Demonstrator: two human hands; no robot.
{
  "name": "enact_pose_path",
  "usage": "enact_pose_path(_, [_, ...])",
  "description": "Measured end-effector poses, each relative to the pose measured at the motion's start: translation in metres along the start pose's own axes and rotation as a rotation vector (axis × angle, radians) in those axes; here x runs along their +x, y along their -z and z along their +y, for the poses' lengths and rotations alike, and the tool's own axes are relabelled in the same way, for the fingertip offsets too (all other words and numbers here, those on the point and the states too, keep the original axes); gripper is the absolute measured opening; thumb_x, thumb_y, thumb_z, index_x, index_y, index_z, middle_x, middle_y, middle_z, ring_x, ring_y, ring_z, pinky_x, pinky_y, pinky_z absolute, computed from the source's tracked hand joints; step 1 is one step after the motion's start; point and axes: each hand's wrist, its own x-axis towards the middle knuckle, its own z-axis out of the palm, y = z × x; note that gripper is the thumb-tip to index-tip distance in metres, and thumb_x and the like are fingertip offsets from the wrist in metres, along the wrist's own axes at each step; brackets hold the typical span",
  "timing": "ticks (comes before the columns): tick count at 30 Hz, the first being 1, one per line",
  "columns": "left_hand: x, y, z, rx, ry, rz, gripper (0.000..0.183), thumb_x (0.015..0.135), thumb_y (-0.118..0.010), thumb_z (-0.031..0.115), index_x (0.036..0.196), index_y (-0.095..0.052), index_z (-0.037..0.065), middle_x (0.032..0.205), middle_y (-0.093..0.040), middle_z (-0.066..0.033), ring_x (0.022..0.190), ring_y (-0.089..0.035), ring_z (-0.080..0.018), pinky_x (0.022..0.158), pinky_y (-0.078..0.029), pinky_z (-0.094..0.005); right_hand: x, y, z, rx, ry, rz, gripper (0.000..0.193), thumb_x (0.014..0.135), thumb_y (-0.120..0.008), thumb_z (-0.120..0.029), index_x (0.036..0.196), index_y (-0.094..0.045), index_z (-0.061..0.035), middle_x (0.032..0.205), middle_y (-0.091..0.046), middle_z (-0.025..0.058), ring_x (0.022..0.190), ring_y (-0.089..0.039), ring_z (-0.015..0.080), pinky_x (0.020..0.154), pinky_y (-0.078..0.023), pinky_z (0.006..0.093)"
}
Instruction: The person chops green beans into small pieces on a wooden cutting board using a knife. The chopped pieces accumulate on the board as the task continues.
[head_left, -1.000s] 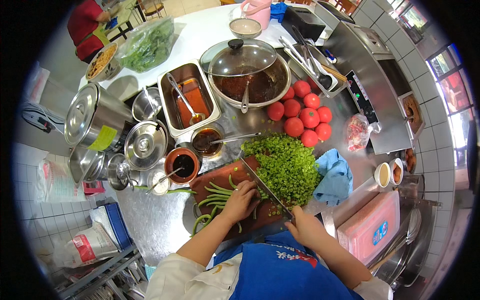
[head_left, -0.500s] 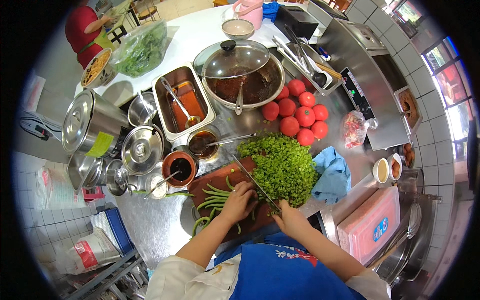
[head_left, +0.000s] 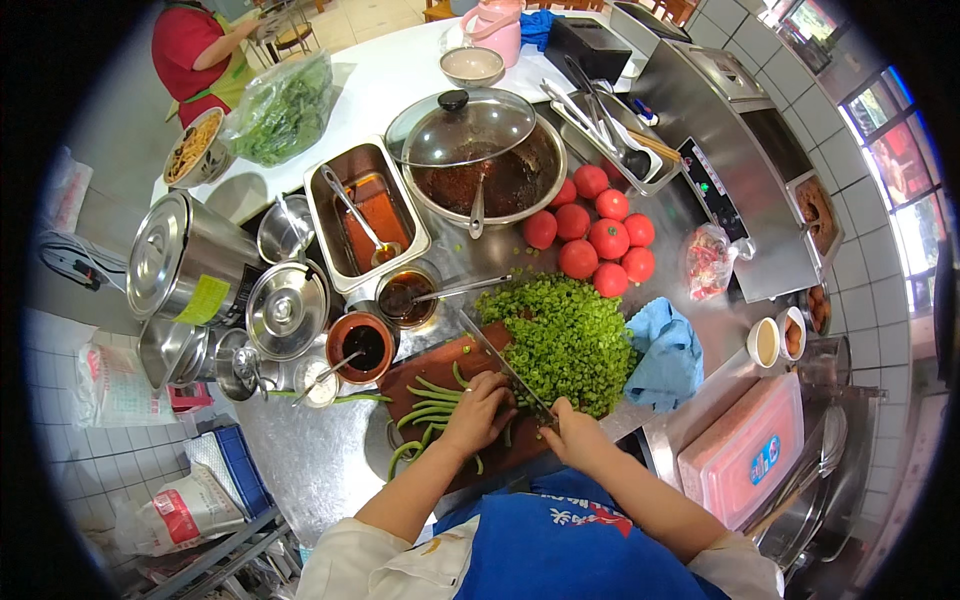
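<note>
My right hand (head_left: pixel 575 432) is closed around the handle of a knife (head_left: pixel 507 368), whose blade slants up and left across a brown cutting board (head_left: pixel 397 374). Beside the blade, my left hand (head_left: pixel 480 412) presses down with curled fingers, holding long green beans (head_left: pixel 432 408); the bean ends under the fingers are hidden. Several uncut beans fan out to the left of that hand. A large heap of chopped green pieces (head_left: pixel 566 345) lies right of the blade and spreads past the board's far edge.
Tomatoes (head_left: pixel 609 238) sit behind the heap, and a blue cloth (head_left: pixel 665 353) lies to its right. A brown sauce bowl (head_left: pixel 360 347) and a steel pan of red oil (head_left: pixel 370 225) stand at the left. Farther back is a large lidded bowl (head_left: pixel 420 190). Another person (head_left: pixel 190 60) stands far left.
The view has shifted slightly. Both hands keep nearly the same place on the beans and knife. The person at the far left has moved a little to the right.
</note>
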Motion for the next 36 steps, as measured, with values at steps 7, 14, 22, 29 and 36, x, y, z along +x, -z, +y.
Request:
enact_pose_path(7, [-0.003,0.001,0.000,0.017,-0.001,-0.008,0.027,0.073,-0.075,0.010,0.093,-0.057,0.004,0.116,-0.052,-0.0145,0.112,-0.049,-0.0383,0.096,-0.042,-0.0458,-0.031,0.022,-0.024,-0.030,-0.060,-0.069,0.031,0.089,-0.062,-0.021,0.100,-0.042,-0.0005,0.077,-0.062,0.0285,0.076,-0.061,0.0476,0.066,-0.047,0.0541])
enact_pose_path(14, [0.003,0.014,0.020,0.286,-0.033,-0.097,0.043,0.069,-0.077,0.016,0.105,-0.058,0.004,0.122,-0.049,-0.0137,0.118,-0.046,-0.0357,0.098,-0.042,-0.0450,-0.004,-0.017,0.006,0.002,0.049,0.103,0.031,0.088,-0.063,-0.022,0.102,-0.045,-0.0012,0.078,-0.064,0.0261,0.075,-0.063,0.0452,0.066,-0.049,0.0525])
enact_pose_path(22, [-0.003,0.012,0.020,0.277,0.068,-0.123,0.053,0.063,-0.078,0.011,0.110,-0.055,0.002,0.123,-0.048,-0.0137,0.121,-0.043,-0.0355,0.100,-0.041,-0.0429,-0.017,0.015,0.036,0.080,-0.019,0.157,0.030,0.087,-0.065,-0.025,0.102,-0.049,-0.0041,0.080,-0.066,0.0197,0.079,-0.064,0.0419,0.068,-0.051,0.0494])
enact_pose_path(29, [0.027,-0.020,0.020,0.191,0.102,-0.061,0.061,0.064,-0.080,0.011,0.115,-0.049,0.003,0.123,-0.044,-0.0151,0.118,-0.043,-0.0402,0.098,-0.040,-0.0441,-0.019,0.002,0.023,0.004,0.037,0.199,0.028,0.087,-0.064,-0.021,0.098,-0.044,-0.0038,0.075,-0.064,0.0231,0.072,-0.062,0.0447,0.062,-0.049,0.0526])
enact_pose_path(36, [0.023,0.002,0.011,0.006,0.068,-0.060,0.058,0.060,-0.085,0.014,0.108,-0.053,0.009,0.124,-0.042,-0.0146,0.119,-0.039,-0.0404,0.101,-0.034,-0.0476,-0.018,0.000,0.020,-0.075,0.032,0.207,0.028,0.087,-0.063,-0.020,0.099,-0.043,-0.0037,0.075,-0.064,0.0228,0.071,-0.063,0.0440,0.062,-0.049,0.0522])
